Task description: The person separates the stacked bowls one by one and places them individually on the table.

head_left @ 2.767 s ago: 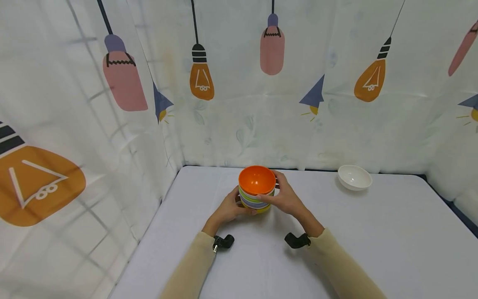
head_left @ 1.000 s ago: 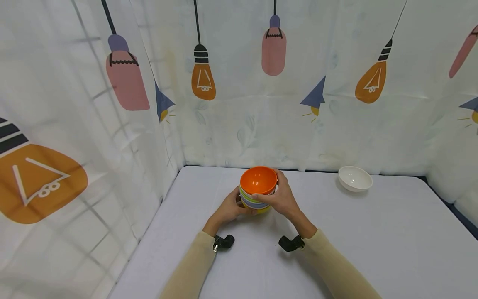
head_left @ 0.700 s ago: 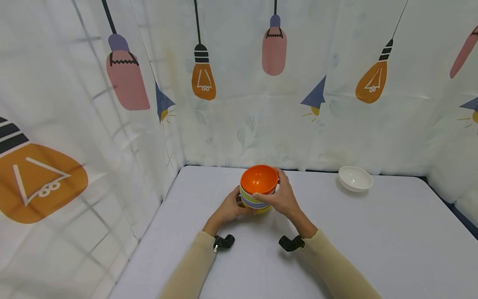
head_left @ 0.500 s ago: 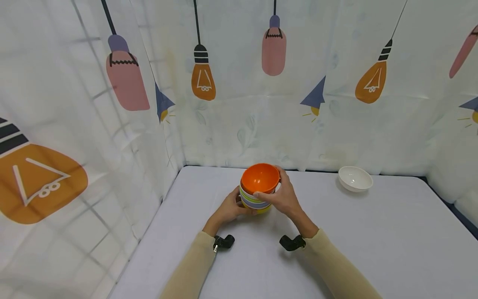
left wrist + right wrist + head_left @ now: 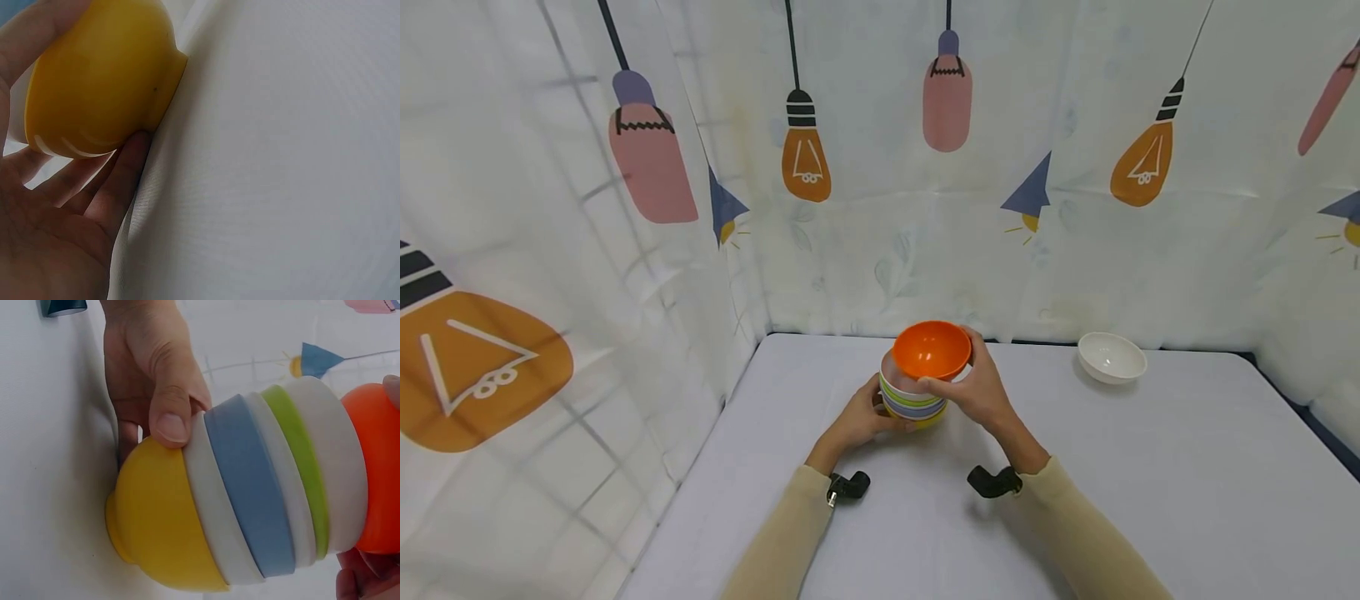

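Observation:
A stack of nested bowls stands on the table, yellow at the bottom. In the right wrist view the yellow bowl (image 5: 156, 519), the blue bowl (image 5: 250, 487) and the green bowl (image 5: 297, 462) show white bands between them. My left hand (image 5: 859, 417) grips the yellow bowl low down, its thumb on the near side and its fingers by the foot. The orange bowl (image 5: 932, 350) is pinched at its right side by my right hand (image 5: 981, 392), thumb in front and fingers behind. It sits tilted above the stack's pale inside, partly overlapping it.
A white bowl (image 5: 1112, 358) stands apart at the back right of the white-covered table (image 5: 1150, 483). Behind the table hangs a curtain (image 5: 865, 250) printed with lamps. Black wrist cameras (image 5: 850, 486) stick out at both wrists.
The orange bowl has come up out of the stack and shifted right with my right hand, uncovering the pale inside of the bowl below. My left hand has stayed on the stack.

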A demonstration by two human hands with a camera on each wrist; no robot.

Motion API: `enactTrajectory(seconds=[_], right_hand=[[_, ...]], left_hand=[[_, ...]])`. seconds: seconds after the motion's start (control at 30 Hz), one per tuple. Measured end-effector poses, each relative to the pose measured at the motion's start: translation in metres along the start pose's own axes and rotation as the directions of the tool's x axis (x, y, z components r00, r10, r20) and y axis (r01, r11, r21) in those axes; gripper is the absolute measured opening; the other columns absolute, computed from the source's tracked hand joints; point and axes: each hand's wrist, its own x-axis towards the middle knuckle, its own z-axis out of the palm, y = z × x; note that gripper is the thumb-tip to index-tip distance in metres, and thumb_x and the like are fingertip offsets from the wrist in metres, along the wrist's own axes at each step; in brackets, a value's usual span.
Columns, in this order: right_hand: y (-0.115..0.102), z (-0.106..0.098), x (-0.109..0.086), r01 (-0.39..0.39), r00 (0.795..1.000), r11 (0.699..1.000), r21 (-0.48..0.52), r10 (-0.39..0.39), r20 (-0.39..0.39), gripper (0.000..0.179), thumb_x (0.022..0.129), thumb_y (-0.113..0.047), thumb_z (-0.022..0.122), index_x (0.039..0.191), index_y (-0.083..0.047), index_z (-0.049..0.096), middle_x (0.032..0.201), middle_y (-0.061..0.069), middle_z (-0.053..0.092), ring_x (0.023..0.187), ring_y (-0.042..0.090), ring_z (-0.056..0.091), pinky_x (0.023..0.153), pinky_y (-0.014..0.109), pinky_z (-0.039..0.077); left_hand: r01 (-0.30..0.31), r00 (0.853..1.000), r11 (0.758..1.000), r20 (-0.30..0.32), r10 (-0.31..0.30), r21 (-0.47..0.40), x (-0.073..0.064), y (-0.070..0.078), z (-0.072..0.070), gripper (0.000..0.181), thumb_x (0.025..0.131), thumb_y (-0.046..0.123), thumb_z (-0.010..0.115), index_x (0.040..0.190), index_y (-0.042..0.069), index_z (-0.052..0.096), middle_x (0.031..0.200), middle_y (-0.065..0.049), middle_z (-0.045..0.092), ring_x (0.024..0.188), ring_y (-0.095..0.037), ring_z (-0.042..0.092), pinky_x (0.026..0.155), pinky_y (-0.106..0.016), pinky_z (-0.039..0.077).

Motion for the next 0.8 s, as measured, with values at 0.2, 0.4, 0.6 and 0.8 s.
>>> enactTrajectory(seconds=[0.2, 0.4, 0.6, 0.8], right_hand=[[-0.002, -0.005, 0.001, -0.001, 1.0, 0.998, 0.066, 0.0, 0.015, 0.095, 0.081, -0.023, 0.089, 0.155, -0.012, 0.031, 0.15, 0.008, 0.048, 0.135, 0.031, 0.051, 0.11, 0.057, 0.048], [-0.001, -0.009, 0.002, 0.016, 1.0, 0.995, 0.099, -0.016, 0.003, 0.094, 0.083, -0.017, 0.087, 0.156, -0.013, 0.028, 0.152, 0.008, 0.046, 0.137, 0.03, 0.049, 0.112, 0.052, 0.048], [-0.003, -0.018, 0.004, 0.012, 1.0, 0.993, 0.114, -0.011, -0.015, 0.104, 0.083, -0.015, 0.086, 0.162, -0.014, 0.018, 0.155, 0.008, 0.042, 0.139, 0.03, 0.047, 0.113, 0.047, 0.047], [-0.003, -0.03, 0.007, 0.009, 0.999, 0.993, 0.119, -0.006, -0.033, 0.104, 0.082, -0.013, 0.087, 0.161, -0.016, 0.021, 0.157, 0.006, 0.04, 0.14, 0.028, 0.046, 0.107, 0.029, 0.051]], left_hand=[[-0.006, 1.0, 1.0, 0.011, 0.006, 0.0, -0.001, 0.002, -0.001, 0.088, 0.074, 0.022, 0.094, 0.147, 0.023, 0.044, 0.139, -0.001, 0.057, 0.129, -0.027, 0.059, 0.109, -0.044, 0.051], [-0.015, 1.0, 1.0, 0.014, 0.015, 0.002, -0.002, 0.003, -0.001, 0.09, 0.074, 0.023, 0.094, 0.148, 0.021, 0.043, 0.14, -0.003, 0.058, 0.128, -0.028, 0.059, 0.107, -0.043, 0.051], [0.0, 1.0, 1.0, 0.009, 0.0, -0.003, -0.002, 0.004, 0.0, 0.091, 0.073, 0.022, 0.094, 0.148, 0.021, 0.043, 0.141, -0.002, 0.058, 0.128, -0.028, 0.059, 0.109, -0.046, 0.05], [0.004, 1.0, 1.0, 0.001, -0.004, -0.004, -0.001, 0.003, 0.0, 0.094, 0.072, 0.022, 0.095, 0.15, 0.021, 0.042, 0.143, -0.001, 0.057, 0.131, -0.029, 0.057, 0.112, -0.049, 0.047]])
